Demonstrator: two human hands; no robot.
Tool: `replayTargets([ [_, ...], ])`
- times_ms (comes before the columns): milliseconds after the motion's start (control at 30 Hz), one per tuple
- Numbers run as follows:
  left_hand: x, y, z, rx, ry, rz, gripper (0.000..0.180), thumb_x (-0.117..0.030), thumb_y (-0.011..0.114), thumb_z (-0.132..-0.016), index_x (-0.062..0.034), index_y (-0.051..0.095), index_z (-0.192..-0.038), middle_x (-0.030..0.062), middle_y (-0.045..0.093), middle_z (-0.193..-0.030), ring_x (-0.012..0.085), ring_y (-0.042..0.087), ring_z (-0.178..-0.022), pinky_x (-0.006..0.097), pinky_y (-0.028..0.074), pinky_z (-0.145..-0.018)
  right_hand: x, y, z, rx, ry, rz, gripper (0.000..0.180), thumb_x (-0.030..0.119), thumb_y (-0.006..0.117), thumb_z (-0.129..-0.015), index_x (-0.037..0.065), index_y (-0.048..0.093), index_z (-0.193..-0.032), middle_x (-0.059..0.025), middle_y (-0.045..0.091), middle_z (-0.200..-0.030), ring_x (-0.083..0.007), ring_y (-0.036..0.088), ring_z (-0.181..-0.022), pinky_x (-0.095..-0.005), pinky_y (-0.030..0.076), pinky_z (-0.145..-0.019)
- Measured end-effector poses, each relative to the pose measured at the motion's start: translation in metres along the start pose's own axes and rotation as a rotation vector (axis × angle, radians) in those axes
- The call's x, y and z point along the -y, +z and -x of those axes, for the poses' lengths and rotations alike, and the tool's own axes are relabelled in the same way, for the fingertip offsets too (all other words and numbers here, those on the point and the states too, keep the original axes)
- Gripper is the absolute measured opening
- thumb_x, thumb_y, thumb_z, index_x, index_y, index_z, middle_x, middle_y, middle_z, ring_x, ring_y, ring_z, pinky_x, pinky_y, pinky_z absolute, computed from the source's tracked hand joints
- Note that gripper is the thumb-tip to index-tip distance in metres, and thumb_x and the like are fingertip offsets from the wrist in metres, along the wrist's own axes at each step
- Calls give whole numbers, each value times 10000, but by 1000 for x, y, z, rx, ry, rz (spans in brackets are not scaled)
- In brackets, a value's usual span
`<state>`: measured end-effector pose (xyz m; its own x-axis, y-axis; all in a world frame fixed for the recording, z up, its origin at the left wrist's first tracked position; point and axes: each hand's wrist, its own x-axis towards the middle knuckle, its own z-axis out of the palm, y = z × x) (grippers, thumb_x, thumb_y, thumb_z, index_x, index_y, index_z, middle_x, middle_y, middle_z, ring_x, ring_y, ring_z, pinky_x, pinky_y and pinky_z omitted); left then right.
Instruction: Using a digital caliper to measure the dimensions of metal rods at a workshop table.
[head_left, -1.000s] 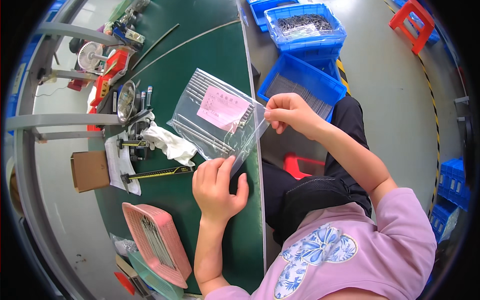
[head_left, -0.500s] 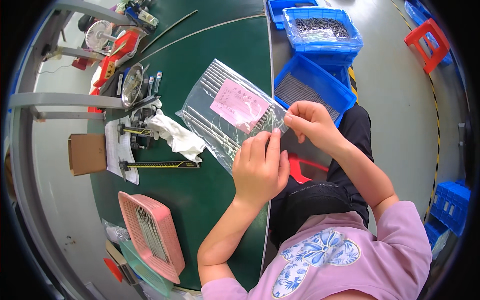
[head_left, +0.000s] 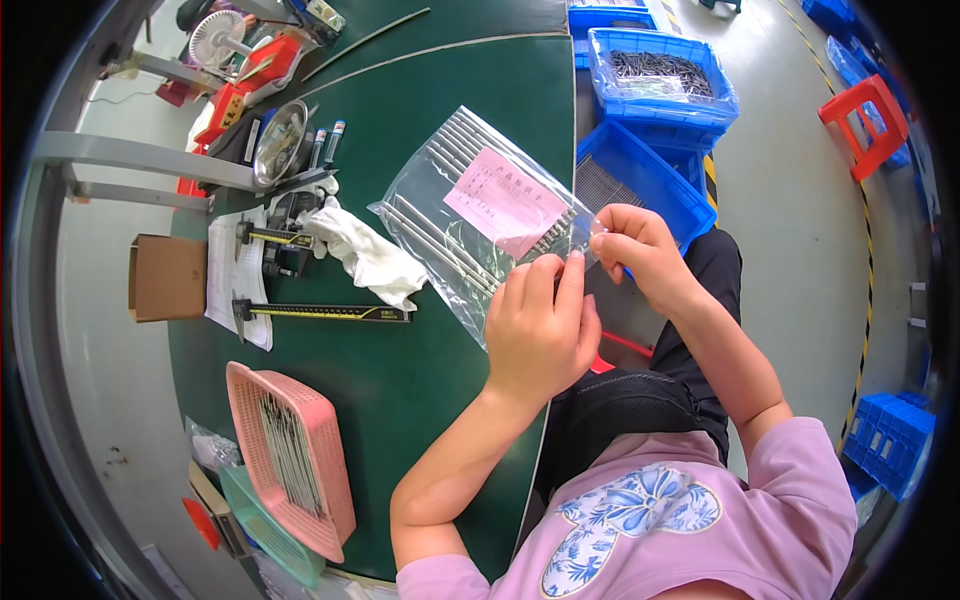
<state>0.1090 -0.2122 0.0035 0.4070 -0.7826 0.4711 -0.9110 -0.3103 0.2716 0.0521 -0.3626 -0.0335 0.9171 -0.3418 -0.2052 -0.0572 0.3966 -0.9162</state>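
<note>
A clear plastic bag [head_left: 415, 205] lies slanted on the green table, its right end reaching past the table edge. Long thin metal rods [head_left: 440, 240] are inside it, along with a pink label card [head_left: 505, 203]. My right hand [head_left: 645, 255] pinches the bag's right end between thumb and fingers. Close by, my left hand [head_left: 540, 325] is on the lower part of that same end, fingers bent over the bag's edge and the index finger extended towards the right hand. The left thumb's contact with the bag is partly hidden.
Left of the bag are a white glove [head_left: 365, 250], two calipers [head_left: 330, 312], papers [head_left: 235, 280] and a metal dish [head_left: 281, 143]. A pink basket [head_left: 335, 455] of rods stands at the near left. Blue crates [head_left: 690, 205] with metal parts sit right of the table [head_left: 430, 400].
The whole view has shifted slightly, with the bag and hands now a little further right in it. Both hands keep nearly the same hold on the bag's end.
</note>
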Motion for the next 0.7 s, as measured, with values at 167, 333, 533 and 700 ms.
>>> replayTargets([
  [167, 1, 1, 0, -9, 1, -20, 348, -90, 663, -672, -4, 624, -1008, 92, 535, -897, 253, 533, -776, 345, 452, -651, 1, -8, 2, 21, 50, -2, 113, 129, 607, -827, 39, 556, -781, -1, 532, -616, -36, 482, -523, -179, 380, -469],
  [333, 0, 3, 0, -19, 0, -82, 332, -88, 668, -668, -14, 629, -990, 79, 533, -885, 243, 535, -781, 345, 452, -645, -2, -5, 2, -92, -23, 17, 99, 99, 597, -811, 30, 559, -753, 4, 529, -614, -34, 480, -523, -176, 379, -468],
  [533, -1, 6, -1, -29, -4, -83, 313, -85, 669, -667, -24, 628, -971, 73, 534, -883, 238, 536, -778, 343, 453, -644, -7, -5, -5, -120, -37, -74, 45, 68, 581, -746, 47, 575, -707, 17, 523, -592, -33, 461, -506, -169, 348, -447],
  [700, -3, 7, -5, -26, -25, -107, 243, -103, 669, -680, -47, 618, -911, 54, 533, -858, 225, 543, -758, 337, 448, -621, -3, -3, -2, -113, -4, -86, 66, 69, 566, -746, 43, 566, -686, 14, 503, -572, -36, 445, -487, -172, 330, -428],
])
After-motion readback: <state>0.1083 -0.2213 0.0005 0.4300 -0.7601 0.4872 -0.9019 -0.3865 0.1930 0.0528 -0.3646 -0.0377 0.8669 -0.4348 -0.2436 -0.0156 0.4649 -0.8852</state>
